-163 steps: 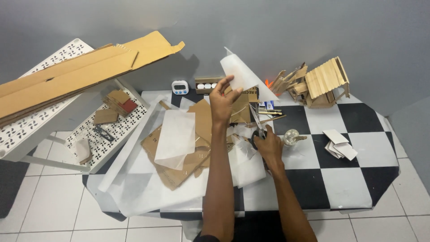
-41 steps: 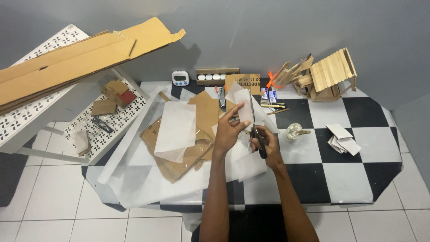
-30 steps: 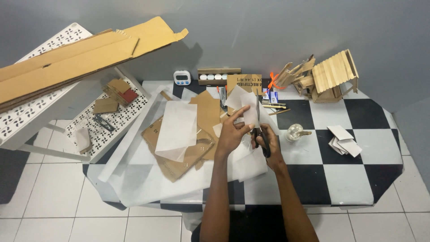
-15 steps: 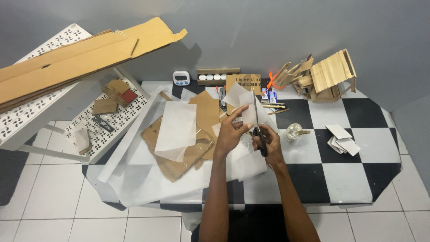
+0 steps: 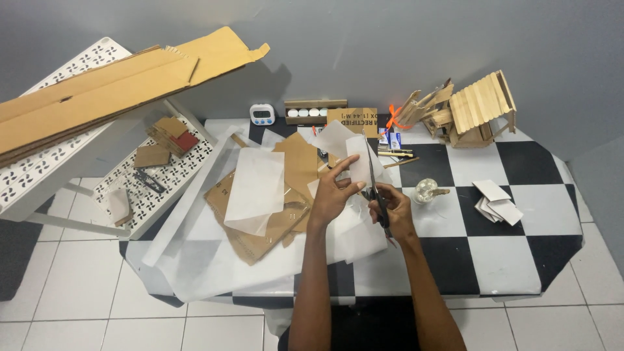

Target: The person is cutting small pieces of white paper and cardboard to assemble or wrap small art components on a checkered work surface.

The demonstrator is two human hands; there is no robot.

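A black-and-white chequered table (image 5: 507, 260) carries white paper sheets (image 5: 214, 260), cardboard pieces (image 5: 260, 231) and a stick house (image 5: 478, 110). A small white stack (image 5: 495, 201) lies right. The round thing (image 5: 426, 190) may be glass.

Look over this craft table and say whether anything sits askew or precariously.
Yes. The long cardboard box lies tilted across the white perforated rack, one end jutting past it over the table. The translucent paper sheets droop off the checkered table at its near edge. Nothing looks spilled.

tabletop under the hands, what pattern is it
A black and white checkerboard tabletop, seen best in the head view, to the right of the right hand.
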